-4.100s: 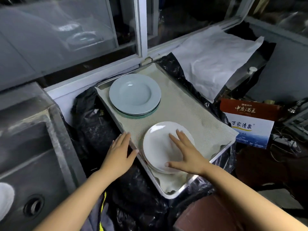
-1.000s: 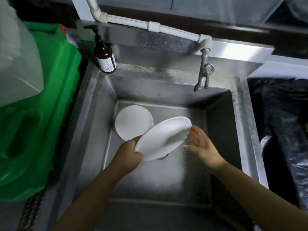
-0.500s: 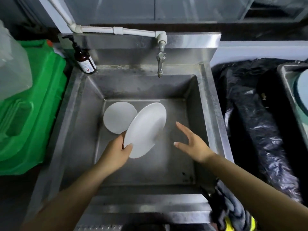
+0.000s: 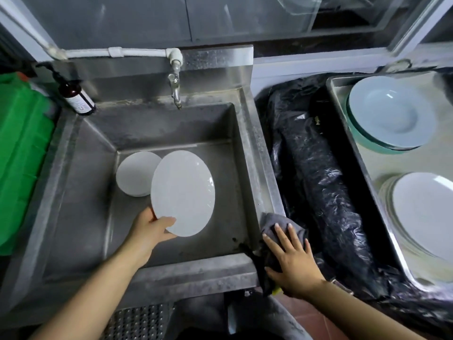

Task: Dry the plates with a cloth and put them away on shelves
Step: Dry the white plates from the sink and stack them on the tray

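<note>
Left hand [image 4: 149,231] pinches the round white ceramic plate [image 4: 183,192] tilted over the steel sink [image 4: 247,133]; right hand [image 4: 293,258] lies flat, fingers spread, on the dark grey cloth [image 4: 269,223] at the sink's near right corner. Drying not begun; another white plate [image 4: 134,174] waits in the basin, while stacks sit on the far-right tray [image 4: 343,94].

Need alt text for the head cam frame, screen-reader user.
Left hand holds a white plate tilted over a steel sink, where a smaller plate lies. Right hand rests flat on a dark cloth at the sink's corner; a tray with stacked plates sits to the right.
</note>
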`<action>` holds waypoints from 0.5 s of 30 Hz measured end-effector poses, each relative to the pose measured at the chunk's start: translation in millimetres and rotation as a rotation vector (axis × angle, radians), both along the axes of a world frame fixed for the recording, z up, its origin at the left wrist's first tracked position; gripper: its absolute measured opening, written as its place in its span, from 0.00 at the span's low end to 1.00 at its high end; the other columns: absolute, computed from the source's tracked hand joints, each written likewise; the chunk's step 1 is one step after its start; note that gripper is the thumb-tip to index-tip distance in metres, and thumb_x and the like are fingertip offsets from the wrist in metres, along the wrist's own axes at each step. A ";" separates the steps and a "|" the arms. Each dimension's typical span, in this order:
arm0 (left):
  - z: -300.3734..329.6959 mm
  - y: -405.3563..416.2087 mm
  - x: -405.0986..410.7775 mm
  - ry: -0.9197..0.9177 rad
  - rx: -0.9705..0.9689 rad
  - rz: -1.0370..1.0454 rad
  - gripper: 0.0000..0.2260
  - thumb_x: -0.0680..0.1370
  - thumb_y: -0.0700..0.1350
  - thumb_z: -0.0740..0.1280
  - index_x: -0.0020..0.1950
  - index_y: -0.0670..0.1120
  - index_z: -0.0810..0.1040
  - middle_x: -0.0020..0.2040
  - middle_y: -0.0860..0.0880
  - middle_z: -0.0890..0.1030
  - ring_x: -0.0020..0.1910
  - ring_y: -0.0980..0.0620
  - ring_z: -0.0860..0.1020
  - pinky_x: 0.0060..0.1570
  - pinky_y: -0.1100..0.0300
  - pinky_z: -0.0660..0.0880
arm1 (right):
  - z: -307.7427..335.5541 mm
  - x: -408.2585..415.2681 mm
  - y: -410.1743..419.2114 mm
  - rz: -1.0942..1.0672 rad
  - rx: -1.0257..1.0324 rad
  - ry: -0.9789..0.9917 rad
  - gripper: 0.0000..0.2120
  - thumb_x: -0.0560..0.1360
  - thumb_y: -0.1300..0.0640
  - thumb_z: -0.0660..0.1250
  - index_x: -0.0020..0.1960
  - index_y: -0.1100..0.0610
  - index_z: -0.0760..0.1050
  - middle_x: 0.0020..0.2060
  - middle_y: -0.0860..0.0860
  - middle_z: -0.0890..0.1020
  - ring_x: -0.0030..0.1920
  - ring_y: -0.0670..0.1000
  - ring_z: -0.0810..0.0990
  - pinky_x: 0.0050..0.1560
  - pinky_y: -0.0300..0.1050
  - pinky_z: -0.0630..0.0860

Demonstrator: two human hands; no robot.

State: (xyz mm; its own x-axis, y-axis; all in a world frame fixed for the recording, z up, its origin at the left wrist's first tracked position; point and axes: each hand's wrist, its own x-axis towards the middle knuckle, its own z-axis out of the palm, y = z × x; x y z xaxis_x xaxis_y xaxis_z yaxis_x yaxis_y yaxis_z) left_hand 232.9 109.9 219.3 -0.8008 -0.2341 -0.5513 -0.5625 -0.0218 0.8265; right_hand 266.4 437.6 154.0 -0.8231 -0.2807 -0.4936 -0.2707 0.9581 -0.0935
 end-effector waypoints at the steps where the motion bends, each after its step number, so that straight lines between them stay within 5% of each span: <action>1: 3.2 3.8 3.0 0.005 0.010 -0.002 0.20 0.77 0.32 0.64 0.63 0.52 0.73 0.63 0.50 0.78 0.61 0.45 0.76 0.49 0.48 0.81 | -0.1 -3.6 -3.2 -0.013 -0.026 -0.033 0.33 0.75 0.39 0.58 0.78 0.43 0.55 0.79 0.56 0.52 0.78 0.65 0.45 0.68 0.72 0.61; 3: 10.9 11.0 9.2 0.020 0.042 0.004 0.20 0.77 0.32 0.64 0.64 0.51 0.73 0.62 0.50 0.79 0.60 0.45 0.78 0.47 0.50 0.82 | 0.9 -7.2 -7.4 -0.028 -0.013 -0.097 0.33 0.79 0.50 0.57 0.79 0.44 0.45 0.79 0.55 0.39 0.77 0.65 0.36 0.73 0.67 0.52; 5: 21.3 17.7 15.5 0.040 0.060 0.017 0.19 0.78 0.31 0.64 0.63 0.50 0.74 0.60 0.50 0.80 0.58 0.45 0.79 0.45 0.52 0.82 | 0.3 -10.9 -7.2 0.013 -0.011 -0.073 0.33 0.80 0.56 0.56 0.80 0.46 0.45 0.79 0.56 0.39 0.77 0.66 0.37 0.74 0.65 0.54; 9: 44.6 24.7 24.6 0.097 0.095 0.025 0.18 0.77 0.31 0.64 0.60 0.51 0.75 0.58 0.51 0.81 0.56 0.48 0.80 0.41 0.56 0.82 | 4.4 -23.7 7.6 0.010 -0.138 -0.054 0.32 0.78 0.59 0.58 0.79 0.45 0.52 0.79 0.54 0.50 0.78 0.62 0.50 0.72 0.56 0.63; 15: 79.2 29.1 20.7 0.202 0.170 0.010 0.22 0.77 0.30 0.64 0.67 0.49 0.74 0.61 0.51 0.80 0.60 0.45 0.78 0.42 0.53 0.82 | 66.7 -55.8 -3.9 -0.211 -0.634 0.148 0.30 0.74 0.60 0.66 0.75 0.49 0.66 0.71 0.49 0.70 0.69 0.50 0.71 0.67 0.40 0.67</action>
